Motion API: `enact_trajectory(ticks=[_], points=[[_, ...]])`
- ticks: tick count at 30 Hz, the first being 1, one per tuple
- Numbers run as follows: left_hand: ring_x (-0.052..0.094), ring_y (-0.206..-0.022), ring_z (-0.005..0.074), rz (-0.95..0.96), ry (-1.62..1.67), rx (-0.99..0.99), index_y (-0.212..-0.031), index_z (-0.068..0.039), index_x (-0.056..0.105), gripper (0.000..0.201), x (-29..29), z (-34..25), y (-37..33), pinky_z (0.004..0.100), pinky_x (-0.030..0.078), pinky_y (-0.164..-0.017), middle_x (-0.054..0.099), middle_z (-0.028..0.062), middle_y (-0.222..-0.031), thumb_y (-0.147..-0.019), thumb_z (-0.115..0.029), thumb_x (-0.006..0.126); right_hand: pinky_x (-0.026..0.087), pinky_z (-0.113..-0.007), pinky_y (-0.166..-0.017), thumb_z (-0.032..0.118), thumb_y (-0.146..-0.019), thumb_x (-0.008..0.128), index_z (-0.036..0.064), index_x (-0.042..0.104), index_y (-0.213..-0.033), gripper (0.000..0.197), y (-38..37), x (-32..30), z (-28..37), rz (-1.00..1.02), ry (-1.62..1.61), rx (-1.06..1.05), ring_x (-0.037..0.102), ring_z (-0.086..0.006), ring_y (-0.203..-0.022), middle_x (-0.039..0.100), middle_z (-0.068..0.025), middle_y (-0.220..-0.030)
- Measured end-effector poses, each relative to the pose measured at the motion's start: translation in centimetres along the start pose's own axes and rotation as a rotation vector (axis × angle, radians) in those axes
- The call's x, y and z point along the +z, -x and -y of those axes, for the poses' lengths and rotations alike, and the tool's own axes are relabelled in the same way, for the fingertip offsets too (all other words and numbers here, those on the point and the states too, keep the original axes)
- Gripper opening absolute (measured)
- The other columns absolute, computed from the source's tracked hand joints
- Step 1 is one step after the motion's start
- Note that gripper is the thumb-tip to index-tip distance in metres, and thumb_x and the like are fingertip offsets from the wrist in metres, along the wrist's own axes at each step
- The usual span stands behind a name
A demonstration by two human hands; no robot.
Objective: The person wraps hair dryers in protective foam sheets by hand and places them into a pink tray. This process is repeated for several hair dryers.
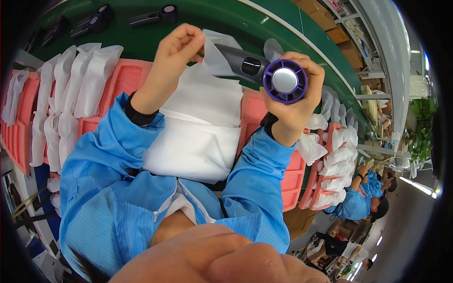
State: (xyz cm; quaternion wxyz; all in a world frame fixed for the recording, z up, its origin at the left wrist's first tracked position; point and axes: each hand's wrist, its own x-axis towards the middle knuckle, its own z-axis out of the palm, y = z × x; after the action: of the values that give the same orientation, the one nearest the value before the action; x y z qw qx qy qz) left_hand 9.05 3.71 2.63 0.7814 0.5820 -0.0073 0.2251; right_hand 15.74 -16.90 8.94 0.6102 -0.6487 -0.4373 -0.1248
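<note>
My right hand [298, 109] grips the head of a handheld fan [285, 81], which has a purple ring grille, a silver centre disc and a grey handle with a small black display. The handle points away to the upper left. At its far end, my left hand [175, 53] pinches a translucent white bag [213, 60] between thumb and fingers. The bag overlaps the handle's end; how far the handle lies inside it, I cannot tell. Below both hands lies a stack of flat white bags [196, 146].
Several unwrapped fans [153, 18] lie on the green work surface [207, 14] at the far left. Pink foam trays [125, 80] stand on both sides, with several white-wrapped items [99, 80] at left and more wrapped items [339, 160] at right. People in blue [358, 198] work at far right.
</note>
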Motion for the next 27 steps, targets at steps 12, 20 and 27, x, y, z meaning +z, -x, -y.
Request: enact_trajectory(ticks=[12, 20, 27], points=[[0.057, -0.08, 0.0082, 0.014, 0.002, 0.077, -0.101, -0.003, 0.059, 0.018, -0.1, -0.7, -0.4, 0.0219, 0.046, -0.071, 0.063, 0.0007, -0.09, -0.089, -0.016, 0.063, 0.045, -0.031, -0.084, -0.004, -0.056, 0.075, 0.0034, 0.046, -0.105, 0.058, -0.2, 2.0, -1.2, -0.007, 0.324, -0.243, 0.055, -0.0227, -0.093, 0.055, -0.0129, -0.1], [0.059, -0.073, 0.0096, -0.11, -0.191, 0.26, -0.091, 0.001, 0.067, 0.013, 0.4, -1.6, 0.3, 0.0205, 0.047, -0.062, 0.064, 0.0027, -0.083, -0.082, -0.008, 0.069, 0.048, -0.032, -0.082, -0.002, -0.056, 0.082, 0.0, 0.046, -0.114, 0.068, 1.1, 5.5, -3.5, 0.134, 0.259, -0.398, 0.056, -0.0265, -0.093, 0.053, -0.0147, -0.105], [0.06, -0.076, 0.0131, -0.019, -0.53, 0.396, -0.091, 0.001, 0.069, 0.013, 2.3, -2.9, 3.2, 0.0239, 0.047, -0.061, 0.063, 0.0068, -0.082, -0.078, 0.001, 0.068, 0.053, -0.033, -0.068, 0.0, -0.055, 0.08, -0.0019, 0.041, -0.132, 0.086, 1.8, 6.6, -4.6, 0.135, 0.512, -0.299, 0.058, -0.0315, -0.091, 0.05, -0.0175, -0.108]])
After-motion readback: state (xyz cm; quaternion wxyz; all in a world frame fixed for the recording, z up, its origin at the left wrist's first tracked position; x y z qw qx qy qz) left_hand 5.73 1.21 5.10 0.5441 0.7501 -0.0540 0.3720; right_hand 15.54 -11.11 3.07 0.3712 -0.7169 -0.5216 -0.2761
